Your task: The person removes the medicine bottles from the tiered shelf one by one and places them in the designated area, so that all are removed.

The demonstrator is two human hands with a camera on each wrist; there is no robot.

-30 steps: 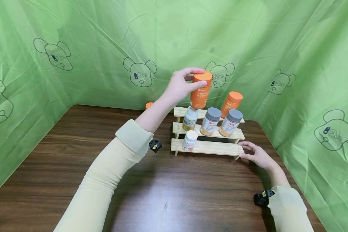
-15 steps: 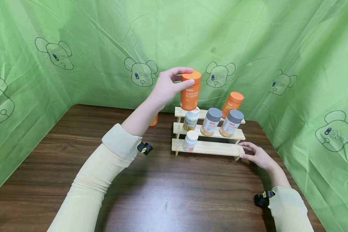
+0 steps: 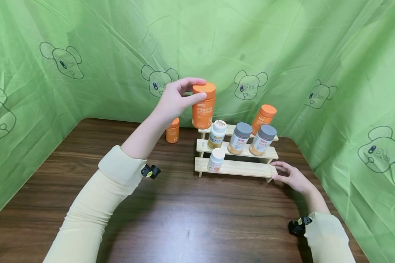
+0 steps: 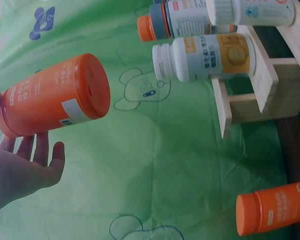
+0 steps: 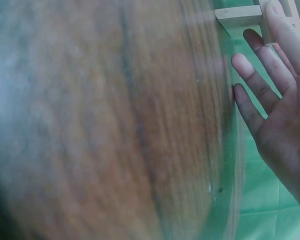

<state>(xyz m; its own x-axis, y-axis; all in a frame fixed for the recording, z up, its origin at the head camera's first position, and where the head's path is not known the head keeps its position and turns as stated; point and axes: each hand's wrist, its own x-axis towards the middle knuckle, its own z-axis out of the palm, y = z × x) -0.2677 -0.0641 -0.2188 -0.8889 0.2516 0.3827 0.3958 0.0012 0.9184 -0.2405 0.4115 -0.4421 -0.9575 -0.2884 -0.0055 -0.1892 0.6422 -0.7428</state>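
In the head view my left hand [image 3: 175, 100] grips a large orange supplement bottle [image 3: 203, 111] by its orange cap, holding it up over the left end of a three-step wooden display rack [image 3: 243, 168]. The left wrist view shows this orange bottle [image 4: 55, 97] with its base and a white label patch visible, fingers around the cap end. My right hand [image 3: 291, 177] holds the right end of the rack's lowest shelf, thumb at the front corner and fingers behind. In the right wrist view the other fingers [image 5: 255, 82] spread beside the rack.
On the rack stand a white bottle with gold label [image 3: 216, 135], two grey-capped bottles [image 3: 239, 138], a small white bottle [image 3: 216, 160] and an orange bottle [image 3: 263, 118]. Another orange bottle [image 3: 172, 131] stands on the wooden table [image 3: 184, 219], left of the rack. Green cloth hangs around.
My left hand has carried the orange bottle leftward and slightly down, from over the rack's middle to its left end. The orange bottle on the table now shows more. My right hand has stayed put.
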